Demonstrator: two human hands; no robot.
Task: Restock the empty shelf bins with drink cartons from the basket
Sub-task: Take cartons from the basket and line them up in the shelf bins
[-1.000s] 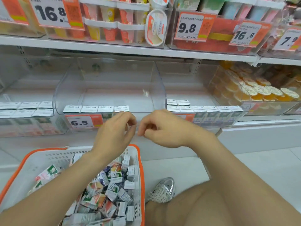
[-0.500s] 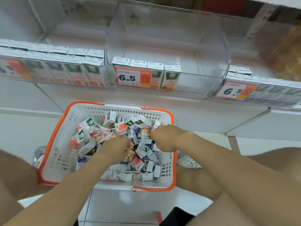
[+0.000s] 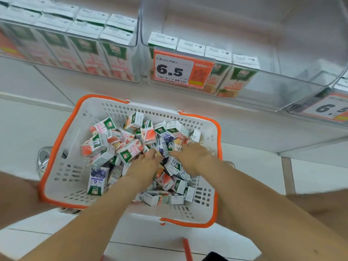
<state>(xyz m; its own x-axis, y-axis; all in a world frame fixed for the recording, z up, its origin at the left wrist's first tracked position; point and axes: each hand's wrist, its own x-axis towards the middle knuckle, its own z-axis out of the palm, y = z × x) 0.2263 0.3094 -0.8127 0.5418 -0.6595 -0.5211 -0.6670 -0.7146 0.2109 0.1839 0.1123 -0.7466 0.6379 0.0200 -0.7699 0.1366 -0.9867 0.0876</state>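
Observation:
A white basket with an orange rim (image 3: 62,140) stands on the floor below the shelf, holding a loose pile of small drink cartons (image 3: 105,147) in pink, orange and purple kinds. Both my hands are down in that pile. My left hand (image 3: 145,164) has its fingers curled among the cartons next to a purple carton (image 3: 163,150). My right hand (image 3: 190,157) lies over the cartons beside it, fingertips hidden. The clear middle bin (image 3: 282,59) holds one front row of orange cartons (image 3: 237,78) behind a 6.5 price tag (image 3: 182,70).
The left bin (image 3: 84,53) is packed with pink cartons. A third bin with a 6.5 tag (image 3: 327,108) sits at the right edge. A silver shoe (image 3: 44,159) is left of the basket; my legs (image 3: 320,208) flank it. A red object (image 3: 187,249) lies near the bottom.
My view has tipped down from the shelf to the basket. Both hands dropped from the middle bin's front edge into the carton pile and have dug further in.

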